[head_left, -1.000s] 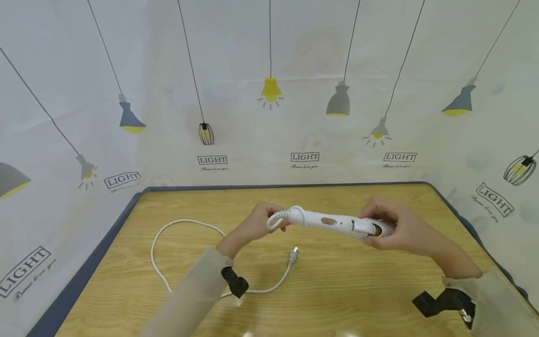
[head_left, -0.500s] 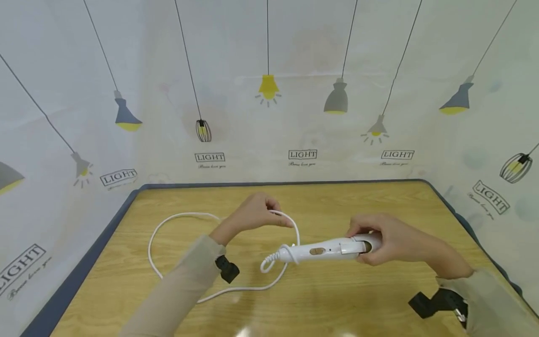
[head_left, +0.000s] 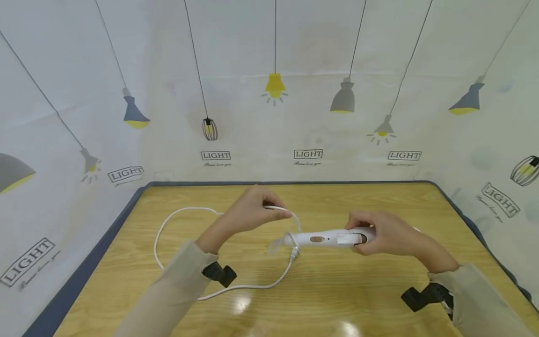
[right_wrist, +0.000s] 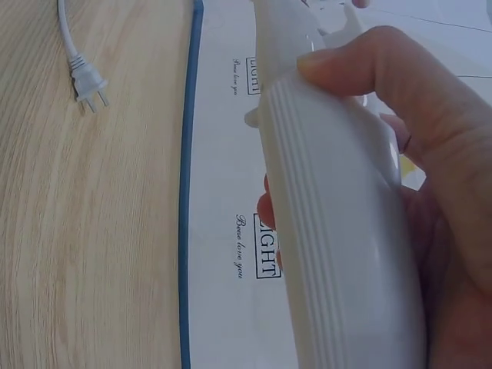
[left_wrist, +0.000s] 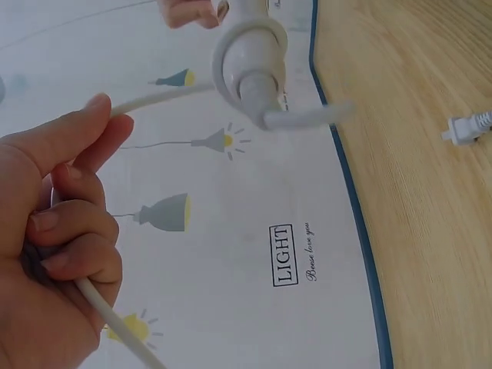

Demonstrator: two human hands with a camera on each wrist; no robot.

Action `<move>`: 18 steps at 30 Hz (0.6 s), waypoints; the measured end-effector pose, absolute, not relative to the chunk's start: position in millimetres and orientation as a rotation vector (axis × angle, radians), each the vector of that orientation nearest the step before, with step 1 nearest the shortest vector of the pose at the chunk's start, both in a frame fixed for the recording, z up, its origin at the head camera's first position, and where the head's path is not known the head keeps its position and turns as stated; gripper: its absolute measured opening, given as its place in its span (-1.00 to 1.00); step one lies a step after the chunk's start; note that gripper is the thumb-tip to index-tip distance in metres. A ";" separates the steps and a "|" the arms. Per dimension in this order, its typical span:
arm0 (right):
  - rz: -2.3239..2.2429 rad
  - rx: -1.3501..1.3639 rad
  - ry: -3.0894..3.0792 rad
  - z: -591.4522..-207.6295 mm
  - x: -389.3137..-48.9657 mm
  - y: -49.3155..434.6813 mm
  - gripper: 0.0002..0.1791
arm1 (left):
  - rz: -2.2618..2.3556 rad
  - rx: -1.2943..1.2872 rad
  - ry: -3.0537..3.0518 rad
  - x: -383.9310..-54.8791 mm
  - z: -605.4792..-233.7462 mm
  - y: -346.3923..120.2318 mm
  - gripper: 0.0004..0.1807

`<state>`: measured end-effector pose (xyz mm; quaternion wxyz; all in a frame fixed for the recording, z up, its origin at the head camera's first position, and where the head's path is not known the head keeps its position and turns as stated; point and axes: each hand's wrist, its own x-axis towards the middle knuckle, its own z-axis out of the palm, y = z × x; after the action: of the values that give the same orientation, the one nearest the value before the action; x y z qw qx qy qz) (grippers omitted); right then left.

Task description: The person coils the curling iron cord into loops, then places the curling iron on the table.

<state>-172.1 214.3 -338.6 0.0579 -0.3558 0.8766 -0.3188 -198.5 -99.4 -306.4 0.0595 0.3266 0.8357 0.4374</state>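
My right hand (head_left: 389, 236) grips a white hair styling iron (head_left: 326, 238) at its thicker right end, holding it roughly level above the table. In the right wrist view the thumb (right_wrist: 342, 69) lies along the ridged white body (right_wrist: 338, 192). A turn of white cord (left_wrist: 223, 65) circles the handle's tail end. My left hand (head_left: 252, 210) pinches the cord between thumb and forefinger; in the left wrist view its other fingers (left_wrist: 73, 223) curl round it too. Below the handle's tail end, the two-pin plug (head_left: 294, 254) shows near the wood.
The wooden table (head_left: 358, 290) has a dark blue edge. A large loop of cord (head_left: 156, 243) lies on its left side. Behind and at both sides stands a pale sheet (head_left: 236, 70) printed with lamps. Each wrist wears a black camera mount (head_left: 219, 274).
From beside the handle's tail end, my left hand has moved up and left, drawing a length of cord above it. My right hand has lowered the iron slightly and shifted it left.
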 end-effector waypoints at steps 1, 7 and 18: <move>-0.960 -1.073 2.673 -338.8 -172.6 214.1 -0.72 | 1.319 1.001 2.537 -195.4 -305.3 -98.4 -0.88; -0.888 -1.014 2.793 -339.5 -173.9 211.0 -0.73 | 1.292 1.147 2.592 -176.6 -307.4 -91.2 -0.87; -0.937 -0.909 2.994 -333.4 -174.0 222.4 -0.71 | 1.493 1.047 2.503 -162.2 -335.6 -86.4 -0.81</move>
<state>-174.0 222.4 -333.4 -0.0623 -0.2779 0.9148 -0.2864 -162.2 -86.4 -335.6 0.0224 0.3380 0.8081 0.4819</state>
